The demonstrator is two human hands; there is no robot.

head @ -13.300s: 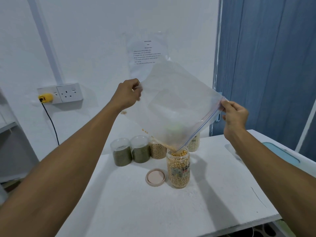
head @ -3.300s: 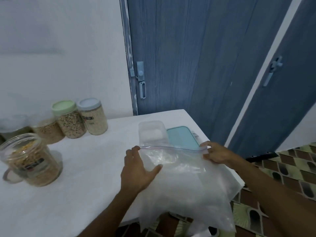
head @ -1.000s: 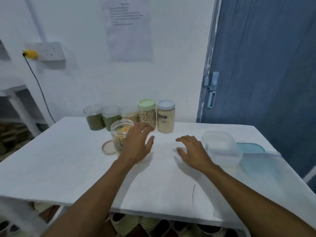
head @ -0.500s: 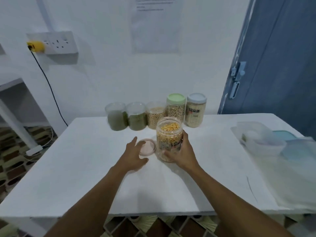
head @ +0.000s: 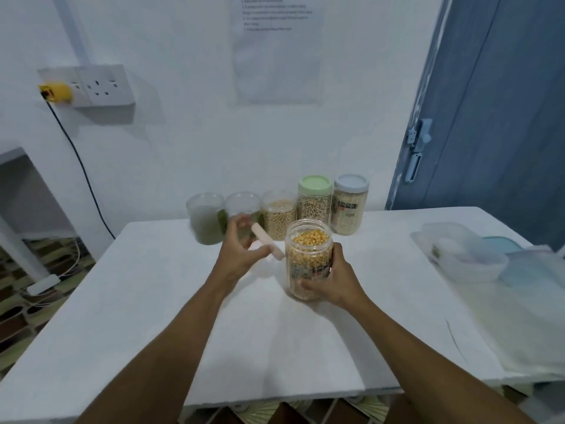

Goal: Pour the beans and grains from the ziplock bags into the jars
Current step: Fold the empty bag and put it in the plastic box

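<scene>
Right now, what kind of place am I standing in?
Probably a home kitchen or storage corner, though I can't be sure: a white table with a row of jars holding beans and grains, a wall socket, and a blue door beside it.

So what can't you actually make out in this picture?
Head view only:
1. The white printed sheet on the wall: top cut off by the frame, text too small to read.
2. The two clear jars of green grains: blurred, one partly behind the left hand.
3. Label on the open clear jar of yellow kernels: partly covered by the right hand.
4. The pink round lid the left hand holds: motion-blurred.
</scene>
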